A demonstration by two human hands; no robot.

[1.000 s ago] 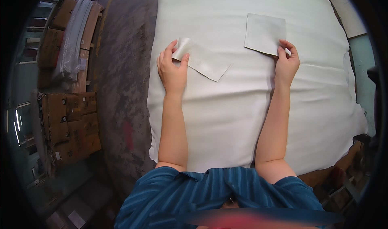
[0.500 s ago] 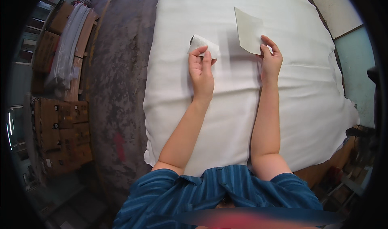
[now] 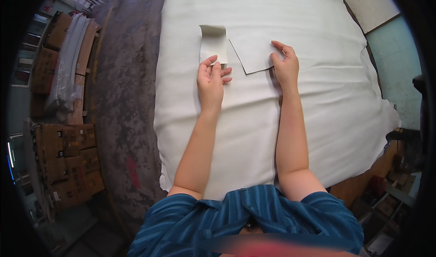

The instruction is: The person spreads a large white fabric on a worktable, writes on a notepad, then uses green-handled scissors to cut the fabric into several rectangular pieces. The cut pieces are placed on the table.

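My left hand (image 3: 211, 83) pinches the lower edge of a small rectangular off-white swatch (image 3: 213, 46), thumb on the near side. The swatch stands raised, and its top edge curls over. To its right, a second off-white piece (image 3: 252, 55) lies nearly flat, its left and near edges marked by thin dark lines; its far and right edges blend into what is below. My right hand (image 3: 286, 65) is at this piece's right end, with thumb and index finger apart. Beneath both hands spreads a large white, leather-like sheet (image 3: 240, 134) with soft creases.
Brown cardboard boxes (image 3: 68, 161) are stacked at the left, beyond a stained dark floor (image 3: 125, 98). Long plastic-wrapped pieces (image 3: 72, 57) lean against cartons at the far left. A pale green panel (image 3: 393, 75) borders the right side, and assorted clutter (image 3: 386, 202) fills the lower right.
The left swatch has unrolled from a curled shape to a nearly straight rectangle. The right piece has come down from upright to nearly flat, and my right fingers have parted.
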